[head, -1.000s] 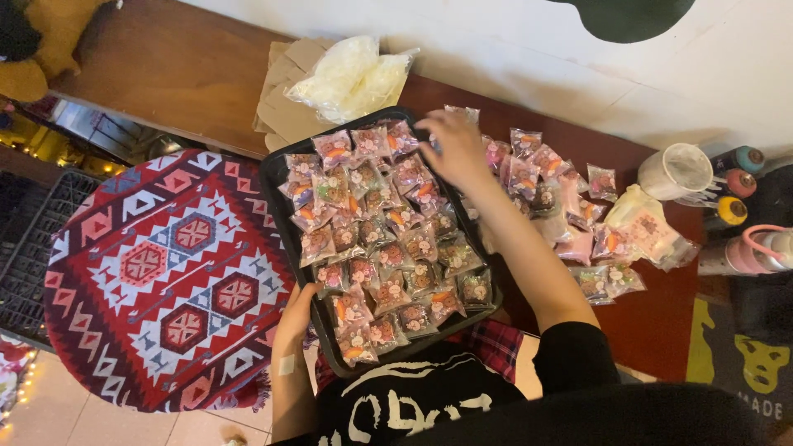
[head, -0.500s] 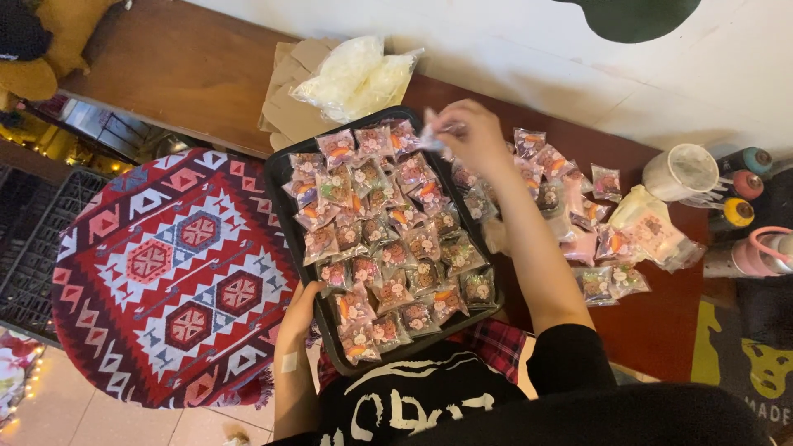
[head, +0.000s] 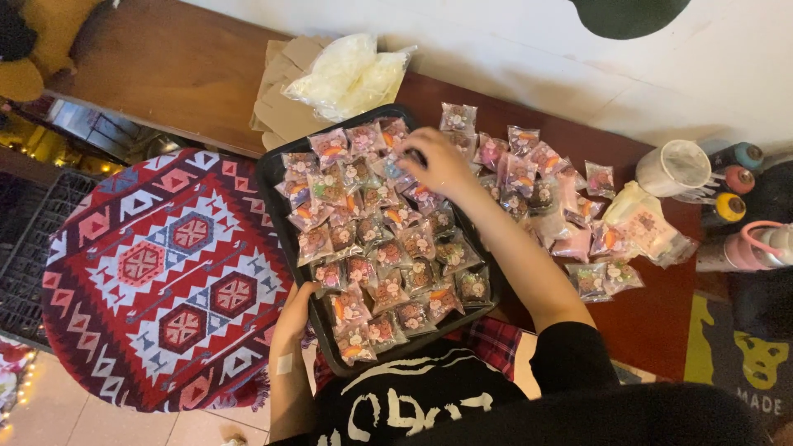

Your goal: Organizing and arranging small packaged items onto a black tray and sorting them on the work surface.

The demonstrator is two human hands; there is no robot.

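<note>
R hand (head: 442, 161) now sits down over the far end of the black tray (head: 277, 177), fingers curled tog. on the top rows of wrapped sweet packets (head: 388, 248); half a sec ago it was lifted clear w/ a packet pinched up near the tray's far corner, so that packet looks to have come down into the tray; can't tell if the grip is still clamped on it or just pressing the row, fingertips hidden among the wrappers. L hand (head: 293, 310) hasn't moved vs. earlier pics; it grips the near-left rim of the tray, thumb over the edge, fingers closed on it, steadying. Tray itself in same spot, resting partly on the dark wood counter (head: 182, 74) and partly toward the person's lap; packed nearly full w/ packets in rough rows. Judgement: one more packet added to the far rows; tray close to full; loose pile of packets (head: 545, 177) on the counter just right of the tray is still sizeable. Also around: clear plastic bags (head: 351, 74) on brown card (head: 281, 107) beyond the tray; red patterned cushion (head: 157, 272) to the left; white cup (head: 673, 169), spray cans (head: 731, 177) and pink bottle (head: 752, 248) at far right.
</note>
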